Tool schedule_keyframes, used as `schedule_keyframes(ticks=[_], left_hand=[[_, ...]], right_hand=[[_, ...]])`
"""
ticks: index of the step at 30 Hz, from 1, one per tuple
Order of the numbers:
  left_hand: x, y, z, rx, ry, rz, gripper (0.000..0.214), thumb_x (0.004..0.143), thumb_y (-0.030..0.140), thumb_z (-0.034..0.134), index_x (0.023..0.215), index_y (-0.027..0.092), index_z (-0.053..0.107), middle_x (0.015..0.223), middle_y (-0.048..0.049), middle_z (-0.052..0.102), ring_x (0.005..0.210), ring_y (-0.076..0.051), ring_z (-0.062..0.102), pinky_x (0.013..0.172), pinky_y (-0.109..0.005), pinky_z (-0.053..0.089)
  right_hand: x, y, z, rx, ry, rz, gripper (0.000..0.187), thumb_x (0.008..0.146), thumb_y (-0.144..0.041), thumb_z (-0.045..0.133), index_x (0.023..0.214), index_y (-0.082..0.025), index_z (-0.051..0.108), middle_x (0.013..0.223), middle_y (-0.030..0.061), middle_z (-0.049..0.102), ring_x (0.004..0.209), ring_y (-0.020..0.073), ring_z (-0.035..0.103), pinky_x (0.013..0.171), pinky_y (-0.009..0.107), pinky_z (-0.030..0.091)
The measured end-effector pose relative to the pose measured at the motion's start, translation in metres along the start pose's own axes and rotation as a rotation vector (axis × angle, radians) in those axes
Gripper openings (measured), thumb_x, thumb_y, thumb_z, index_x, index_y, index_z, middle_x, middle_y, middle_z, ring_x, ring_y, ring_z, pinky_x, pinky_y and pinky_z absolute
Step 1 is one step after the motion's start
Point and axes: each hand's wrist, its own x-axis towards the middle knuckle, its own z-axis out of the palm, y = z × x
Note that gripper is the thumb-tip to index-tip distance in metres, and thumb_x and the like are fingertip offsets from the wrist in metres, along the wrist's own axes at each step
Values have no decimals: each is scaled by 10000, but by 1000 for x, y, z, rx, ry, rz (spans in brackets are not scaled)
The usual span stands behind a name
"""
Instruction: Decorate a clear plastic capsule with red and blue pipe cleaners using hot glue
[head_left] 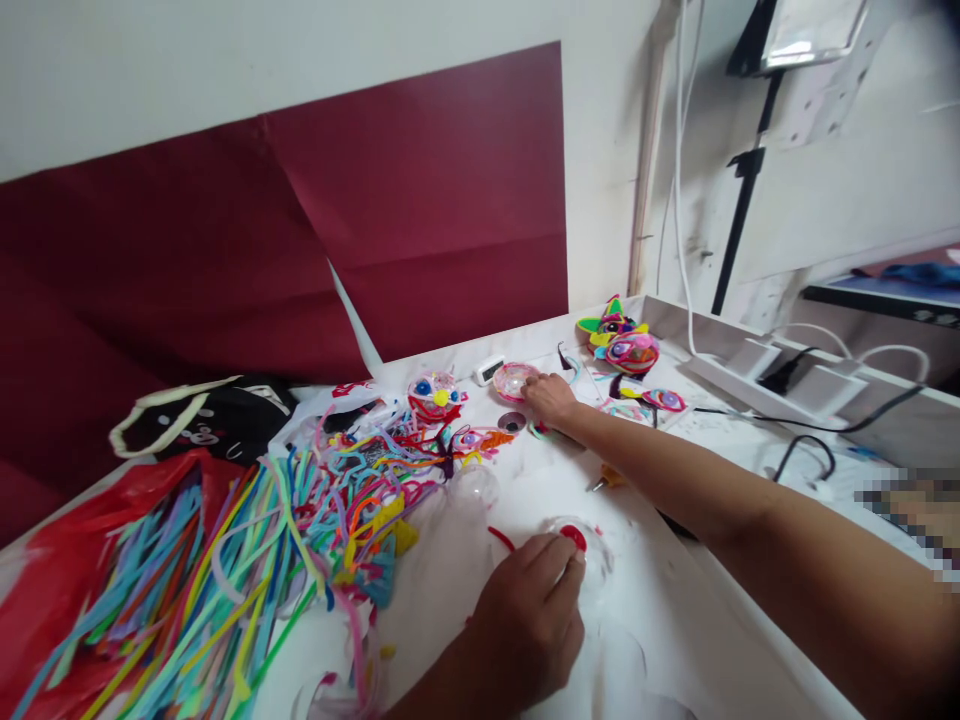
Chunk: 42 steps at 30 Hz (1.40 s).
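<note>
My left hand (529, 610) rests on the white table near me, fingers curled on a clear plastic half-shell (581, 545) that has a red piece inside. My right hand (550, 397) reaches far across the table, its fingers closed by the rim of a pink round dish (514, 379). A heap of coloured pipe cleaners (247, 560) spreads to the left of both hands. A finished pipe-cleaner figure with googly eyes (433, 394) stands beyond the heap. Another clear shell (474, 487) lies between my hands.
A colourful pipe-cleaner creature (622, 345) sits at the far right edge. A red plastic bag (67, 560) and a black bag (206, 420) lie at the left. A white power strip with cables (757, 375) runs along the right. A dark red sheet covers the wall.
</note>
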Motion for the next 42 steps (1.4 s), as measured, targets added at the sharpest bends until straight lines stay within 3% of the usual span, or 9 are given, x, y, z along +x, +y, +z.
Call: schedule_keyframes(ticks=[6,12,16,18,20,25,28,33,42], left_hand=[[0,1,1,4,-5,2,278,811,43,410,1040,28,566,925,-162,645,918,-214,605,824,-356,570],[-1,0,0,1,4,-5,293,822,54,399,1067,48,561,949,-163,646,939,-213,607,827,-357,571],[-3,-1,1,33,14,10,293,818,60,413,1068,34,564,992,-180,629,951,-226,599,848,-376,562],[-4,-2,3,42,6,1,298,828,68,405,1078,38,564,1011,-185,618,958,-227,595,844,-381,560],[-6,-3,4,38,-5,-13,301,832,72,409,1089,34,562,1018,-188,606,964,-230,589,824,-372,561],[-11,-7,10,5,-13,-39,316,830,82,448,1125,49,554,1063,-179,574,988,-231,570,806,-361,558],[-13,-7,11,-21,-19,-61,348,826,70,456,1165,76,538,1110,-166,557,1035,-230,550,832,-355,551],[-14,-6,12,-20,-8,-99,369,818,72,460,1178,94,541,1125,-158,544,1040,-228,542,833,-350,548],[-14,-8,12,-35,9,-108,383,800,68,476,1172,108,555,1118,-144,531,1010,-215,553,814,-332,545]], right_hand=[[-9,25,3,-51,51,58,335,896,-338,548,1182,-165,540,1189,88,565,993,204,587,826,415,507],[-40,36,-15,27,104,58,325,897,-337,546,1179,-176,543,1193,86,564,995,202,586,828,409,507],[-86,18,-33,156,135,-59,276,898,-323,546,1119,-162,574,1130,74,596,963,189,597,815,396,507],[-116,7,-42,236,152,-137,157,890,-203,527,990,-179,646,980,56,649,958,179,603,811,306,482],[-147,-2,-49,320,159,-187,167,877,-165,520,954,-198,664,922,37,663,884,146,616,771,249,469],[-197,-10,-46,640,221,-169,163,851,-147,529,920,-198,666,881,23,678,781,127,618,697,235,460],[-203,-12,-34,777,216,-151,172,824,-115,541,914,-187,670,864,40,661,769,142,606,678,256,457],[-199,-18,-17,778,187,-239,210,844,-124,533,991,-200,663,890,54,612,825,164,573,711,287,443],[-198,-22,-13,742,148,-348,181,901,-163,478,861,-179,654,847,55,589,788,153,551,694,276,420]])
